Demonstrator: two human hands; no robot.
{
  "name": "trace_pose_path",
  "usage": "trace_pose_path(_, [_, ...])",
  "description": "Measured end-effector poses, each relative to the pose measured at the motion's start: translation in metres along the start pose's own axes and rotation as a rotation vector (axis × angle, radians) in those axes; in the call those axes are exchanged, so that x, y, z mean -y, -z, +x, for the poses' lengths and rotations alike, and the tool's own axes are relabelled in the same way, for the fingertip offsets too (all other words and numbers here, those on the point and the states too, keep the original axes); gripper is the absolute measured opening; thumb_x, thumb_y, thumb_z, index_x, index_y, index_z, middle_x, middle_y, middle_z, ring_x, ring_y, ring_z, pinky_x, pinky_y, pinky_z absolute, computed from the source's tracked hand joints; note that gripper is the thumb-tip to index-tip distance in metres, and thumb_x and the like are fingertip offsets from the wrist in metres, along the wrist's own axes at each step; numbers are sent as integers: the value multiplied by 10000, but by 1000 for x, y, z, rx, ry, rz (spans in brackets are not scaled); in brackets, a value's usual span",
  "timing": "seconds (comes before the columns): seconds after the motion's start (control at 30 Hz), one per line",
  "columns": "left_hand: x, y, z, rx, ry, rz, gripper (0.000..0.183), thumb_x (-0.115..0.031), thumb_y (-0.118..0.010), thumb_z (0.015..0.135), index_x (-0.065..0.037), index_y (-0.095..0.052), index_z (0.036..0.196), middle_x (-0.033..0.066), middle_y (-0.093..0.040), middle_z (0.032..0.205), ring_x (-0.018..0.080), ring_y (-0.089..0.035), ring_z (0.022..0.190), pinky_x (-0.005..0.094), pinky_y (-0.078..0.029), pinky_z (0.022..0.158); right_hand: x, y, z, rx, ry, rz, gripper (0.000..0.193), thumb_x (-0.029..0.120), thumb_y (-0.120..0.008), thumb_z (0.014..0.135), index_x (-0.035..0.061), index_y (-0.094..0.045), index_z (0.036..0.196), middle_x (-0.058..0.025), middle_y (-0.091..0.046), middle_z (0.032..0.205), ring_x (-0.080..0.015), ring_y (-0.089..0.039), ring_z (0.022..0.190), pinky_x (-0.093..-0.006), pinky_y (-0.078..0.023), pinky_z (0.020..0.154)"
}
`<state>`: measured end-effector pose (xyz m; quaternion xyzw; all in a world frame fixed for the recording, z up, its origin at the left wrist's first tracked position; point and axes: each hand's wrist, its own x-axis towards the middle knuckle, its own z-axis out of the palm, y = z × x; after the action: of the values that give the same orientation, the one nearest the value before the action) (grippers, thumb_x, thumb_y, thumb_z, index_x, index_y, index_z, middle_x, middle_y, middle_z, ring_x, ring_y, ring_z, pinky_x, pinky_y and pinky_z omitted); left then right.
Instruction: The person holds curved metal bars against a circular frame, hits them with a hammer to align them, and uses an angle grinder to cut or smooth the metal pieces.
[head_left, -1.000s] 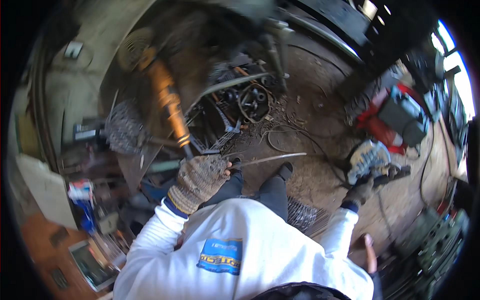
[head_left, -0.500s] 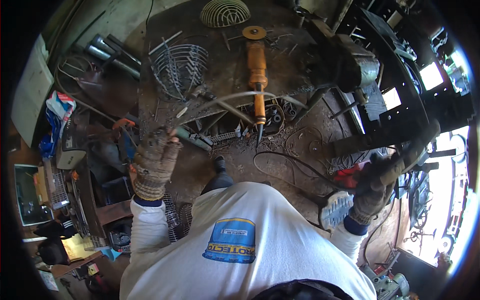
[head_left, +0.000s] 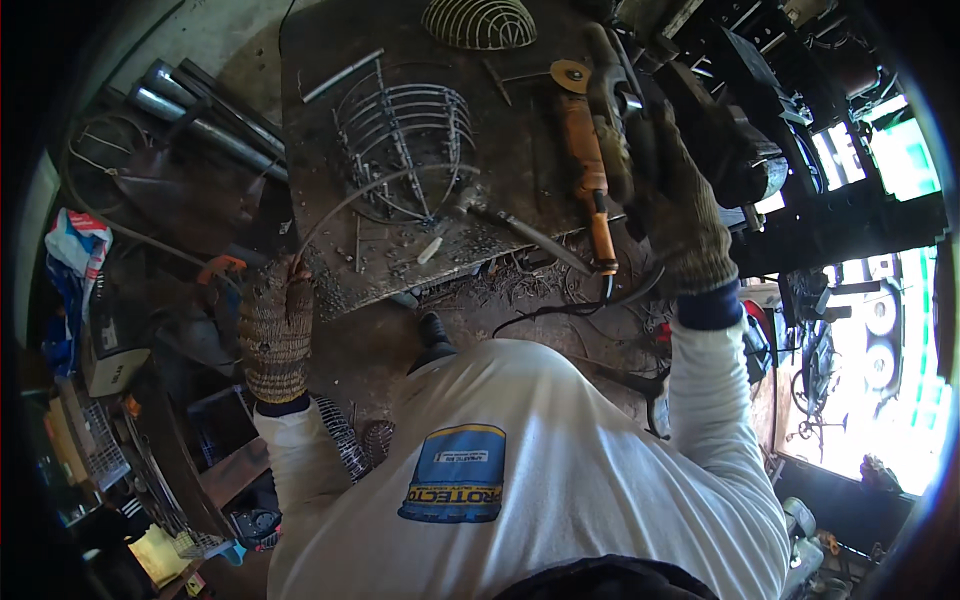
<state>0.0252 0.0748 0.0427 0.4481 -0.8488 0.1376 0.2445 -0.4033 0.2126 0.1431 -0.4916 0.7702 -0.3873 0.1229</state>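
My left hand (head_left: 278,335), in a dirty knitted glove, is closed around one end of a thin curved metal rod (head_left: 365,188). The rod arches over the workbench, across the front of a welded wire basket frame (head_left: 400,125). My gloved right hand (head_left: 690,220) is smeared by motion over the bench's right side. It seems closed on a long, dull brownish piece (head_left: 607,120) whose kind I cannot make out. Left of that piece lies an orange angle grinder (head_left: 583,150) with a tan disc. A hammer (head_left: 525,237) rests at the bench's near edge.
A domed wire grille (head_left: 480,22) sits at the far edge of the dark workbench (head_left: 320,210). Metal pipes (head_left: 200,110) lie at the left. A bench vice (head_left: 735,150) is on the right. The grinder's black cable (head_left: 545,312) trails over the littered floor.
My right hand has swung from low right up over the bench beside the grinder, bringing the long piece along. My left hand and the rod have shifted left. The view has moved.
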Motion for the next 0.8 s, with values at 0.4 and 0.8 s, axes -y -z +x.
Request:
trace_pose_path(0.4, [54, -45, 16, -24, 114, -603, 243, -108, -699, 891, -77, -652, 1127, 93, -678, 998, 202, -665, 864, 339, -523, 784, 37, -52, 31, 81, 73, -15, 602, 86, -589, 948, 36, -359, 1502, -134, -550, 1408, -174, -559, 1220, -284, -472, 970])
trace_pose_path(0.8, [113, -92, -3, -62, -37, -579, 263, -114, -678, 932, -25, -626, 1173, 53, -660, 1020, 111, -605, 810, 237, -498, 697, 89, 32, -55, -22, -370, 454, 679, 154, -706, 871, 28, -402, 1465, -127, -667, 1105, -161, -664, 871, -256, -560, 678])
